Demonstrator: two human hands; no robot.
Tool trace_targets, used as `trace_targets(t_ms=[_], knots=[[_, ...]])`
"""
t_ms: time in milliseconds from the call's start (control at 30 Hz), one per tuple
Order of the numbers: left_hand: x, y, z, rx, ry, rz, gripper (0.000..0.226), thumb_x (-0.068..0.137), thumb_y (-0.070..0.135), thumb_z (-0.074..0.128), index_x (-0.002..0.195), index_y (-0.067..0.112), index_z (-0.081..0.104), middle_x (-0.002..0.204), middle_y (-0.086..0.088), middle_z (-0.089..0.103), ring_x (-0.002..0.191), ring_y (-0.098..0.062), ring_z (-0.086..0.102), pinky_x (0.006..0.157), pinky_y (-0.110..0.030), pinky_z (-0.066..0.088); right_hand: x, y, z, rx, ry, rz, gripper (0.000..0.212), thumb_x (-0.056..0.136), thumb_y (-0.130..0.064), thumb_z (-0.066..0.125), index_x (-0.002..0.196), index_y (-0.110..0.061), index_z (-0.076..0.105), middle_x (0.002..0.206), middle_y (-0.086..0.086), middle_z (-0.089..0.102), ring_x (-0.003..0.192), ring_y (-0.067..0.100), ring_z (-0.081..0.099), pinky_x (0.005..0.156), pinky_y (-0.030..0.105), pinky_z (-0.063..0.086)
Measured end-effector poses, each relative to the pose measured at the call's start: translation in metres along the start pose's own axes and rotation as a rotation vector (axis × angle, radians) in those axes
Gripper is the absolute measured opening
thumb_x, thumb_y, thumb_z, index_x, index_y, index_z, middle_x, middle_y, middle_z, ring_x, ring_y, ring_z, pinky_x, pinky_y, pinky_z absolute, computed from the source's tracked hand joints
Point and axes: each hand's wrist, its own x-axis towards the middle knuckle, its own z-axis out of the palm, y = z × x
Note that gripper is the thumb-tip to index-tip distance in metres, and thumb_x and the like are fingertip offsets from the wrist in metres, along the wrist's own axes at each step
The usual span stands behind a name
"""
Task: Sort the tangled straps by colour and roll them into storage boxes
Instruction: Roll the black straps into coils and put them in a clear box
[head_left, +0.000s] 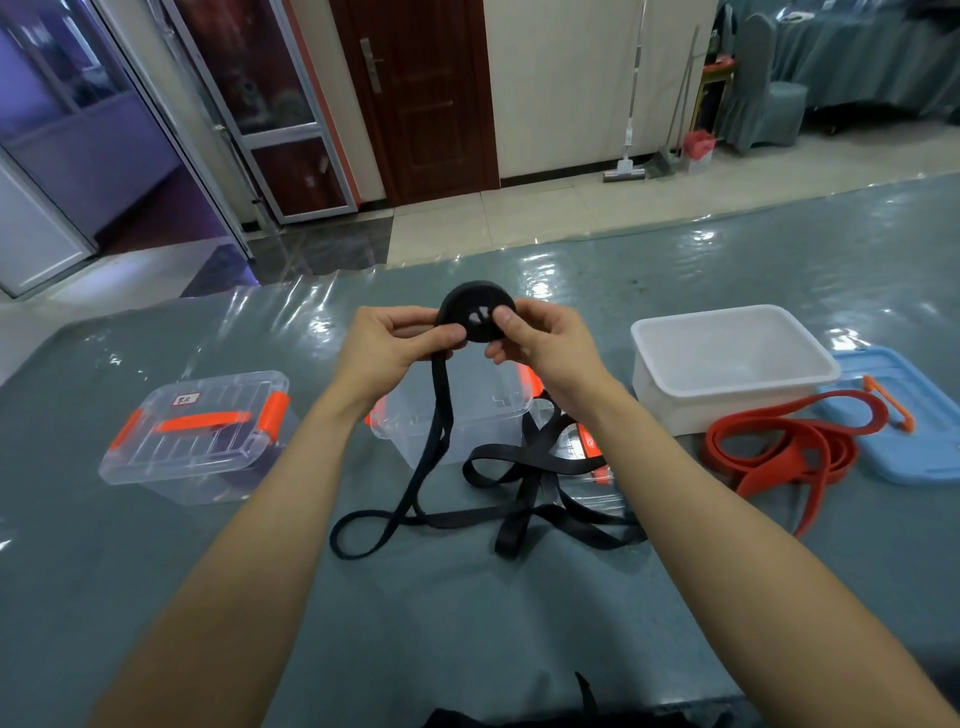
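Holds a tight roll of black strap (470, 301) up above the table (467, 623), gripped between left hand (400, 343) and right hand (545, 343). Pinches the roll's left edge with left thumb and forefinger, just where the free tail leaves it. Presses the right thumb flat on the roll's face, other right fingers curled in behind.

Lets the tail hang down from the roll to the loose black strap (545, 493), lying in tangled loops on the table between the forearms.

Behind that tangle, partly hidden by the wrists: a second clear box (467, 415) with orange latches. Far left, well apart: a lidded clear box (197, 431) with orange handle and clips. To the right: an open white tub (727, 358), a red strap (779, 452) heaped loosely in front of it, and a blue lid (924, 447) flat under the red strap's far end.
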Motion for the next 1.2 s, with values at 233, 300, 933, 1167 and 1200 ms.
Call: trace_targets(t_ms=[233,300,933,1167,1200], knots=[[0.000,-0.005,0.007,-0.079,0.016,-0.061,0.040,0.074,0.036,0.095,0.105,0.013,0.086,0.102,-0.017,0.084,0.094,-0.033,0.083,0.087,-0.035,0.067,-0.004,0.015,0.008,0.275,0.044,0.098,0.022,0.106,-0.013,0.067,0.120,0.004,0.072,0.092,0.012,0.077,0.073,0.019,0.070,0.075,0.027,0.060],[-0.001,-0.008,0.012,-0.103,0.019,-0.073,0.041,0.072,0.037,0.096,0.105,0.015,0.087,0.104,-0.016,0.084,0.092,-0.032,0.082,0.088,-0.034,0.066,-0.007,0.020,0.014,0.344,0.060,0.116,0.027,0.107,-0.014,0.066,0.124,0.007,0.070,0.094,0.013,0.077,0.073,0.018,0.071,0.078,0.027,0.061],[0.031,0.026,-0.033,0.792,-0.538,-0.179,0.022,0.074,0.054,0.093,0.092,0.044,0.086,0.085,0.011,0.083,0.087,-0.006,0.080,0.080,-0.023,0.057,0.009,-0.008,0.008,-0.731,-0.415,0.052,0.016,0.090,-0.030,0.088,0.097,-0.019,0.080,0.084,-0.004,0.080,0.066,0.020,0.078,0.063,0.031,0.060],[0.011,-0.003,-0.033,0.201,-0.176,-0.058,0.048,0.064,0.049,0.100,0.105,0.027,0.088,0.101,-0.006,0.085,0.095,-0.025,0.083,0.090,-0.030,0.064,0.012,-0.022,-0.005,-0.179,-0.196,0.040,0.023,0.089,-0.014,0.086,0.108,-0.002,0.080,0.093,0.023,0.080,0.072,0.032,0.079,0.072,0.031,0.065],[0.010,-0.005,-0.029,0.122,-0.124,-0.034,0.051,0.062,0.049,0.101,0.105,0.025,0.088,0.101,-0.009,0.085,0.094,-0.029,0.083,0.088,-0.030,0.065,0.013,-0.024,-0.004,-0.118,-0.181,0.037,0.027,0.088,-0.015,0.085,0.109,-0.001,0.079,0.095,0.023,0.080,0.073,0.032,0.078,0.072,0.031,0.065]])
